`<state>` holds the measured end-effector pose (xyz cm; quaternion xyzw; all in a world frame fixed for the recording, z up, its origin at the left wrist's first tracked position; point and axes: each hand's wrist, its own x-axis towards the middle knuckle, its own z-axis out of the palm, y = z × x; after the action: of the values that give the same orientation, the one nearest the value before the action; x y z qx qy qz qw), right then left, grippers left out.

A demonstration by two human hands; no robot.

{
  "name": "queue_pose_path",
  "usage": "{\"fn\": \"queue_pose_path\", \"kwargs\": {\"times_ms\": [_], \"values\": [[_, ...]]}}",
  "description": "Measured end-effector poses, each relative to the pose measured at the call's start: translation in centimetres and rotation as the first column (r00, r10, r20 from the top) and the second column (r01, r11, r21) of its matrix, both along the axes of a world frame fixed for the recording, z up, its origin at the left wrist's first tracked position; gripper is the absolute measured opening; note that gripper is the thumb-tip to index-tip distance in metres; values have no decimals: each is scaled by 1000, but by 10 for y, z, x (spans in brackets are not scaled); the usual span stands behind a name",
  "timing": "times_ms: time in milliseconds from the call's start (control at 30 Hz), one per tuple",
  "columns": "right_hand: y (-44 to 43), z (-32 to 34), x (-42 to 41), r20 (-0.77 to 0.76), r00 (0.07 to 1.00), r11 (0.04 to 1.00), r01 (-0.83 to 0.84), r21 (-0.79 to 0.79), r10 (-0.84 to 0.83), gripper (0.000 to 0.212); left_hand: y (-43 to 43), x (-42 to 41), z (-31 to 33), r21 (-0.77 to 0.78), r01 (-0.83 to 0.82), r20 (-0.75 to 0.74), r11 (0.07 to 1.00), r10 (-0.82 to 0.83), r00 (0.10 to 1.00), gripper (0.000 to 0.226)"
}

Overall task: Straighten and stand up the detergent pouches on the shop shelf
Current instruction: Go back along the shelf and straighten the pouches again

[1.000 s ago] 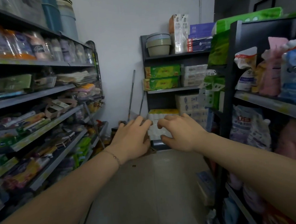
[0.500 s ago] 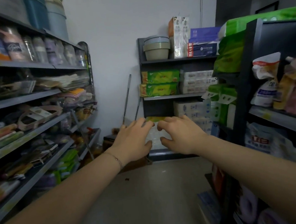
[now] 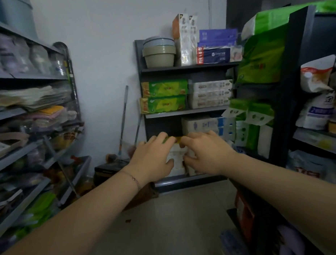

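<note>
Both the left hand (image 3: 153, 158) and the right hand (image 3: 206, 154) reach forward with fingers loosely curled and grasp nothing, a white pack (image 3: 177, 163) showing between and behind them, while the detergent pouches (image 3: 315, 115) slump on the shelf (image 3: 323, 144) well off to the right of the right hand and higher.

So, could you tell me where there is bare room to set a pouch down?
The back shelf unit has a dark gap left of the white-and-blue packs. The floor aisle is bare too. The left racks and right shelves are crowded.
</note>
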<state>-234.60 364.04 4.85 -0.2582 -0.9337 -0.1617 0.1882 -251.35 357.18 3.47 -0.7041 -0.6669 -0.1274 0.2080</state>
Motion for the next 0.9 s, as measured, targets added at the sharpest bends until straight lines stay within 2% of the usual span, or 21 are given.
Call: {"fn": "queue_pose_path", "kwargs": {"times_ms": [433,667,900], "values": [[130,8,-30,-39,959,960,280,-22,-281,35,170,-42,15,-17,210,-28,977,-211,977,54],[171,1,1,-29,895,895,445,-5,-445,32,250,-12,9,-10,374,-15,927,-374,927,56],[192,-5,60,-20,782,783,622,-16,-623,34,307,47,-5,-15,575,11,818,-575,818,58]]}}
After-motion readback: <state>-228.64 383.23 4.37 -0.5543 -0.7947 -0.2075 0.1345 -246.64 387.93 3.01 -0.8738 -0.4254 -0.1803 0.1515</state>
